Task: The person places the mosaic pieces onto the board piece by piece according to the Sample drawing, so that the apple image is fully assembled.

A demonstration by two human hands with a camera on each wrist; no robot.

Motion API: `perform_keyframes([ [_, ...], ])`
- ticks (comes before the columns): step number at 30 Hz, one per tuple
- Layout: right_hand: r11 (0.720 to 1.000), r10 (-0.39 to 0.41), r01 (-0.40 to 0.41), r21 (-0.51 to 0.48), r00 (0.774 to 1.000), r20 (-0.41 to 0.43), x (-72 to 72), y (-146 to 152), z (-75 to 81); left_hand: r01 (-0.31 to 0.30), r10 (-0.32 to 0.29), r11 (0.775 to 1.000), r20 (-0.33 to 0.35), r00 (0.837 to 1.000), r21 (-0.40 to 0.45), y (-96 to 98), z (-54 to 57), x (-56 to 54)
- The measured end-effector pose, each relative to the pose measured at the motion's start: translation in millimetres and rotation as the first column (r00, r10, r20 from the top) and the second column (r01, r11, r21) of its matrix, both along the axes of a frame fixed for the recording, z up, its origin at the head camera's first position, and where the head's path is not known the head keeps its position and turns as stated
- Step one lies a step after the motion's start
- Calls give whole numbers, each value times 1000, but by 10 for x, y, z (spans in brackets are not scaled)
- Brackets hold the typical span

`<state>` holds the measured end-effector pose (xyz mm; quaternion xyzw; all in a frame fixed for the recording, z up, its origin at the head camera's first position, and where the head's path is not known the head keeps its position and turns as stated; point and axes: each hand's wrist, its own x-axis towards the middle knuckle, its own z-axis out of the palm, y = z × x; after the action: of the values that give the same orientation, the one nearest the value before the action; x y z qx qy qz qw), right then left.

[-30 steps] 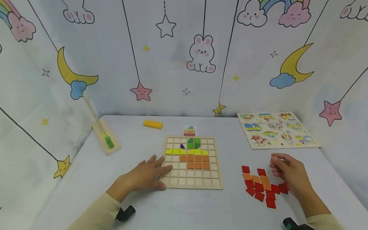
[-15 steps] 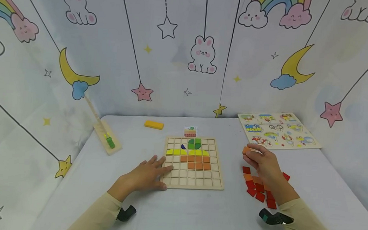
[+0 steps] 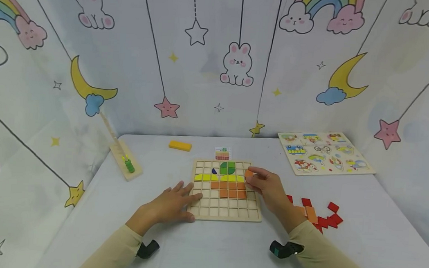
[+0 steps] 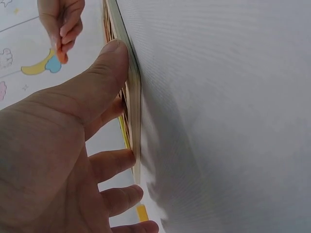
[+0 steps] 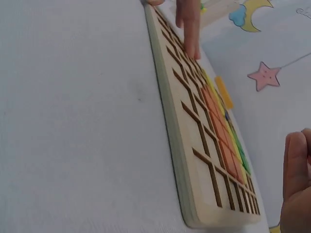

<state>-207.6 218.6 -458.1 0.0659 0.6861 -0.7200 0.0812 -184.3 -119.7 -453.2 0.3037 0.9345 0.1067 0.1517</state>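
A wooden grid board (image 3: 213, 212) lies on the table with green, blue, yellow and orange tiles in several cells. My left hand (image 3: 167, 205) rests at its left edge, fingers spread and one fingertip over the grid. In the left wrist view the thumb (image 4: 109, 68) lies along the board's edge. Over the upper right of the board, my right hand (image 3: 271, 195) pinches an orange square tile (image 3: 248, 174) between thumb and fingertips. Loose red tiles (image 3: 333, 207) and orange tiles (image 3: 310, 214) lie to the right, partly hidden by the right forearm.
A small pattern card (image 3: 222, 153) stands behind the board. A yellow block (image 3: 179, 146) sits at the back. The wooden stand with a green figure (image 3: 126, 161) is at the left. At the back right lies a picture puzzle board (image 3: 324, 155).
My right hand has carried the orange square tile leftward from the loose pile to above the board's right side. The left hand has stayed on the board's left edge.
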Motion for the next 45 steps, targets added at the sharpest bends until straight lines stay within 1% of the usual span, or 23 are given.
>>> perform_keyframes([
  [3,995,35,-33,97,999,-19,-18,-164,-20,-3,3,1000,3,1000,-2,8,3,-8],
  [7,983,72,-65,173,997,-32,-33,-391,-23,-4,4,1000,1,1000,-10,15,17,-16],
  [10,970,109,-104,220,994,-13,-37,-550,-44,-2,2,1000,1,1000,-13,18,27,-17],
  [11,960,130,-124,251,991,-8,-33,-598,-55,-1,1,1000,4,1000,-15,18,26,-17],
  [12,946,154,-147,287,988,-2,-27,-642,-68,1,-1,1000,3,1000,-14,18,21,-16],
  [14,906,196,-181,382,981,0,-12,-717,-97,5,-5,1000,4,1000,-11,18,19,-12],
  [16,844,238,-196,499,971,-23,13,-782,-126,6,-6,1000,6,1000,-7,18,19,-7],
  [19,739,285,-168,652,956,-77,48,-858,-163,9,-9,1000,6,1000,2,18,27,-3],
  [21,681,315,-144,718,942,-110,64,-893,-177,12,-12,1000,-4,1000,-1,18,34,-4],
  [22,661,332,-137,737,935,-124,73,-907,-175,11,-12,1000,-8,1000,-3,18,35,-6],
  [23,644,344,-129,754,929,-135,80,-921,-173,11,-11,1000,-10,1000,-5,18,38,-7],
  [26,616,373,-122,778,915,-152,100,-948,-144,9,-9,1000,-15,1000,-10,18,37,-12],
  [28,615,377,-126,779,914,-150,119,-951,-112,5,-5,1000,-8,1000,-8,17,32,-15],
  [30,614,358,-121,780,923,-138,140,-922,-63,4,-4,1000,-5,1000,-8,16,23,-16],
  [31,618,345,-116,777,929,-136,149,-881,-32,3,-4,1000,-3,1000,-8,16,21,-17],
  [32,629,327,-113,769,936,-130,162,-823,14,4,-4,1000,-3,1000,-7,17,19,-19],
  [34,649,288,-95,755,949,-127,196,-623,118,3,-3,1000,-4,1000,-6,18,15,-20],
  [36,674,266,-85,734,955,-133,245,-301,227,4,-4,1000,-5,1000,-4,21,9,-24],
  [38,686,239,-71,724,962,-131,336,112,327,10,-10,1000,-8,1000,-4,27,1,-27],
  [39,683,228,-68,727,966,-124,392,331,361,11,-12,1000,-7,1000,-3,29,2,-26],
  [41,660,209,-62,749,972,-104,515,761,384,14,-14,1000,-6,1000,-7,37,10,-24],
  [43,618,187,-79,782,981,-48,630,1113,351,11,-11,1000,-4,1000,-17,41,15,-23],
  [45,579,182,-119,807,983,15,714,1346,267,-2,2,1000,4,1000,-21,43,18,-16],
])
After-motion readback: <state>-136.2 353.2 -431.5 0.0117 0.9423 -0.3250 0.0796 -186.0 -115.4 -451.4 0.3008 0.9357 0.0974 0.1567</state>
